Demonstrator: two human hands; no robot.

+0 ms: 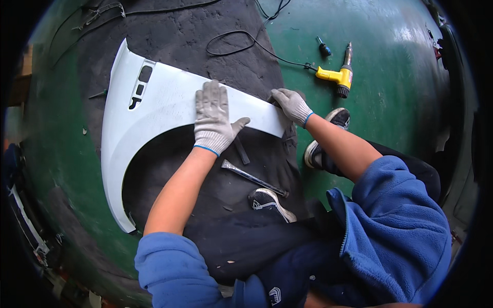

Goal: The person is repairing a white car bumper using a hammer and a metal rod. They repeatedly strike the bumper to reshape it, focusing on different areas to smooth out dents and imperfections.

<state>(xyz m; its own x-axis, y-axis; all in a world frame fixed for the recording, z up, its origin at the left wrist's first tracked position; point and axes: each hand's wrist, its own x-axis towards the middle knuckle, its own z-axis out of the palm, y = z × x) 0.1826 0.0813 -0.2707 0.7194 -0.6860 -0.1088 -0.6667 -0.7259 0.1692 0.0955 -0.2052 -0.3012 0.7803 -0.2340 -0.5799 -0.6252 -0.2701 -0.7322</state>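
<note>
A curved white car fender point(164, 87), with slotted openings at its left, lies on dark padding. My left hand point(213, 115), in a grey glove, rests flat on it, fingers extended and thumb out. My gloved right hand point(289, 105) has its fingers curled at the fender's upper right edge; whether anything else is under them is hidden. A dark flat bar point(242, 152) sticks out from beneath the fender near my left hand. A long steel tool point(254, 177) lies below it.
A yellow heat gun point(331, 74), its black cable looping across the dark mat point(241, 66), and a small blue screwdriver point(324, 49) lie at upper right on the green floor point(380, 102). Another tool point(96, 95) is left of the fender. My shoes point(269, 204) are near the mat's edge.
</note>
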